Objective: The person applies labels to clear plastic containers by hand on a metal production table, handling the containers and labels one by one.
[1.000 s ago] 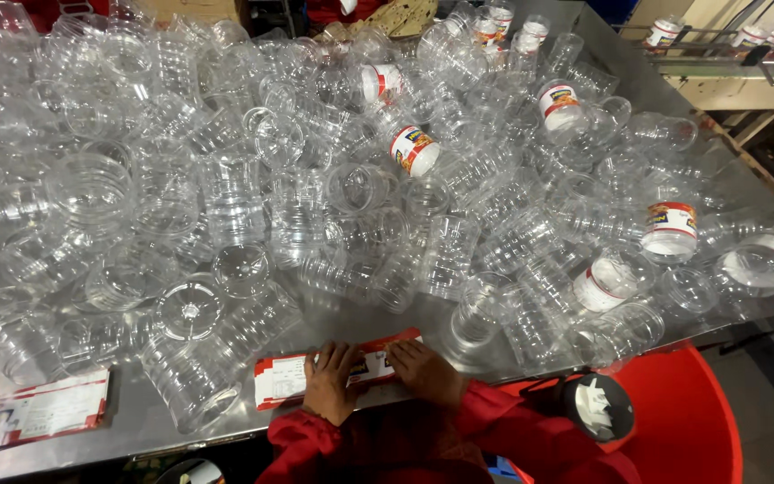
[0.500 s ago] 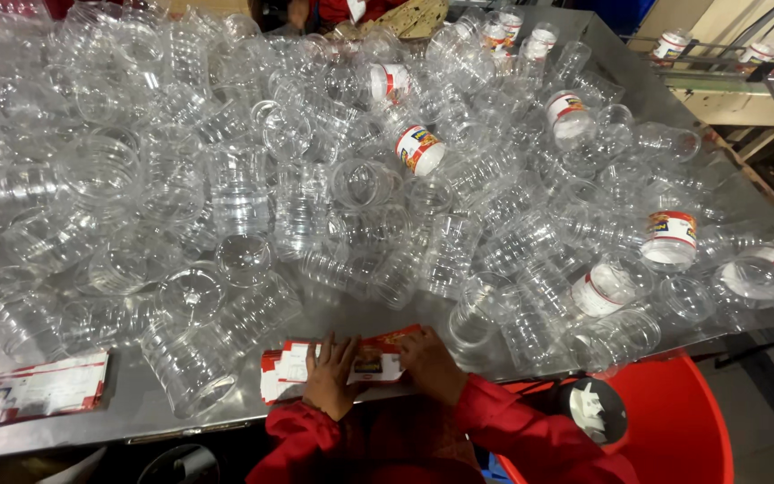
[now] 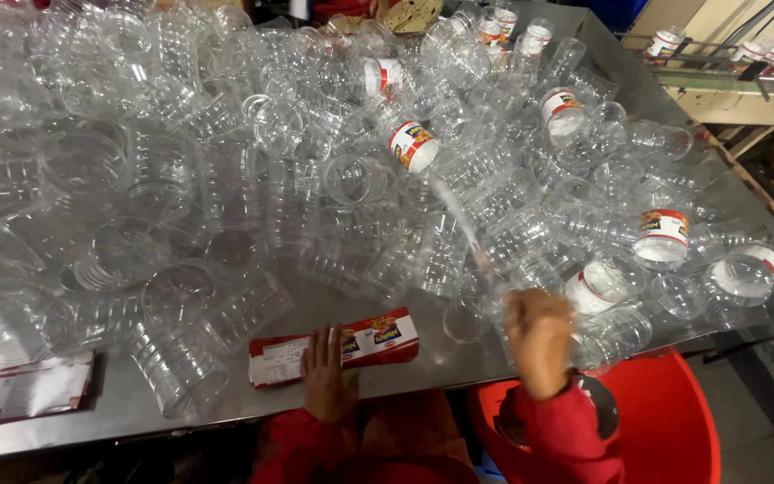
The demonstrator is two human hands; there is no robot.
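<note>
My left hand (image 3: 327, 376) lies flat, fingers together, on a stack of red-and-white labels (image 3: 378, 339) at the front edge of the metal table (image 3: 118, 403). To the right, my right hand (image 3: 539, 342) is raised and blurred, fingers curled, right against the nearest clear plastic jars (image 3: 485, 309). A pale blurred streak (image 3: 463, 229) runs up from it over the jars. Whether that hand grips a jar or a label is unclear. A heap of empty clear jars (image 3: 226, 179) covers most of the table.
A few jars wear red-and-white labels (image 3: 414, 146), (image 3: 662, 237), (image 3: 589, 291). Another label stack (image 3: 20, 390) lies at the front left. A red plastic tub (image 3: 674, 421) stands below the table's right corner. A rack with labelled jars (image 3: 718, 63) is at the far right.
My right hand has left the label stack and swung up and right to the jars at the table edge. My left hand stays on the labels. The view has shifted closer.
</note>
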